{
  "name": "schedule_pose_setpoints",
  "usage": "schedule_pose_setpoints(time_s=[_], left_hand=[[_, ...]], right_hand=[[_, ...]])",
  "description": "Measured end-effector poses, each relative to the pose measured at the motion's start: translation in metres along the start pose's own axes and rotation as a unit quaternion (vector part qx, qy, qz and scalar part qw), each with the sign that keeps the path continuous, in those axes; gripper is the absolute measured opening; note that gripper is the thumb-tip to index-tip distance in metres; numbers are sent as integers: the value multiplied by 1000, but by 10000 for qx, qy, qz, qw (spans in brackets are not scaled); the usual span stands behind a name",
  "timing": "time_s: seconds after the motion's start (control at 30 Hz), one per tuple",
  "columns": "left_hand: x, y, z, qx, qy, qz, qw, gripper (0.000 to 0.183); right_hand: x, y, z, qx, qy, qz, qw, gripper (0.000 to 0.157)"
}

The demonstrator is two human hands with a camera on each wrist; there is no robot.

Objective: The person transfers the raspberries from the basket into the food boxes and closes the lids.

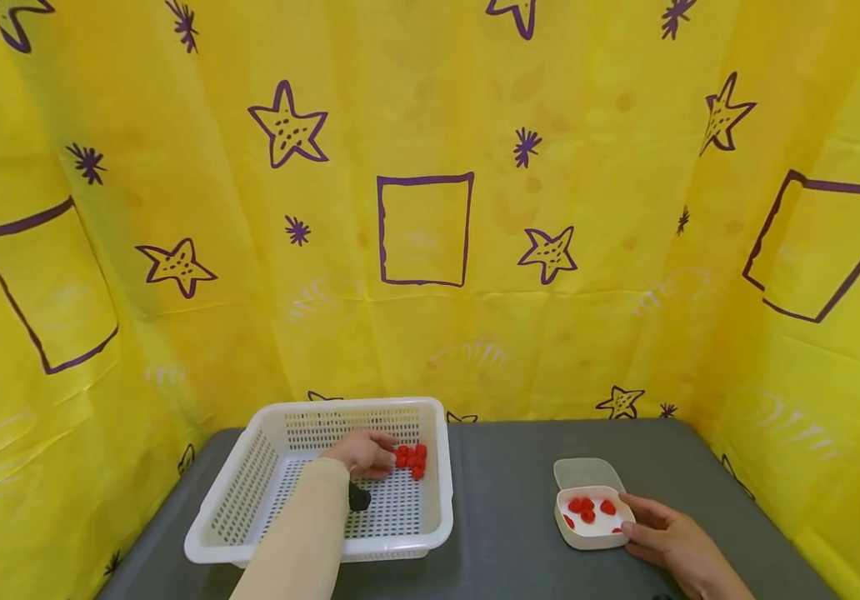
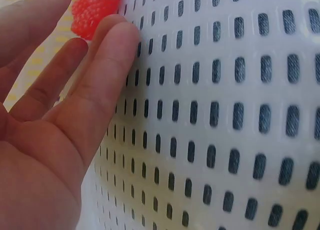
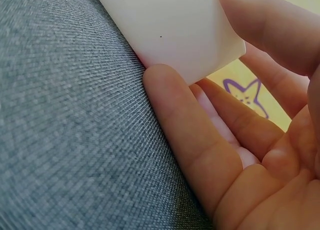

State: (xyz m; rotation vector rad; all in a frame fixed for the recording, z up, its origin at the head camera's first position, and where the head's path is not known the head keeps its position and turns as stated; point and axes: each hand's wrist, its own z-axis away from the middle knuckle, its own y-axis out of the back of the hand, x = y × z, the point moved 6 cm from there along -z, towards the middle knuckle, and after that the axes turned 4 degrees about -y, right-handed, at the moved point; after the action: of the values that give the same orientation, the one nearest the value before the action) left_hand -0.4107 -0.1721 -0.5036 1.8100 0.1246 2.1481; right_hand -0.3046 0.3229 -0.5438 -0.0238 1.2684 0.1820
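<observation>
Inside a white plastic basket (image 1: 392, 546), my left hand (image 1: 364, 452) reaches toward a cluster of red raspberries (image 1: 410, 458) by the right wall. Its fingers are extended over the slotted floor, fingertips right at a bumpy red raspberry (image 2: 97, 10) in the left wrist view. To the right, a small white box (image 1: 587, 542) stands with its translucent lid (image 1: 587, 472) folded back. Several raspberries (image 1: 587, 516) lie in it. My right hand (image 1: 666, 537) holds the box's right side, thumb up at the rim and fingers low along the wall (image 3: 185, 29).
A grey cloth-covered table (image 1: 505, 492) bears both containers, with a stretch of cloth between them. Yellow curtain (image 1: 422, 350) with purple stars and squares encloses the back and both sides. A dark object (image 1: 358, 498) shows at the left sleeve's cuff.
</observation>
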Motion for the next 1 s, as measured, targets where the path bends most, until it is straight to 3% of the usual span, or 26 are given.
schedule_pose_setpoints(time_s=[0.5,1.0], left_hand=[[0,-4,-6,195,190,-988,9947,23],[6,-5,-11,340,-203,-1805,9828,10]], right_hand=[[-3,-1,4,-184,176,32,9997,66],[-2,0,2,-141,121,-14,9998,65]])
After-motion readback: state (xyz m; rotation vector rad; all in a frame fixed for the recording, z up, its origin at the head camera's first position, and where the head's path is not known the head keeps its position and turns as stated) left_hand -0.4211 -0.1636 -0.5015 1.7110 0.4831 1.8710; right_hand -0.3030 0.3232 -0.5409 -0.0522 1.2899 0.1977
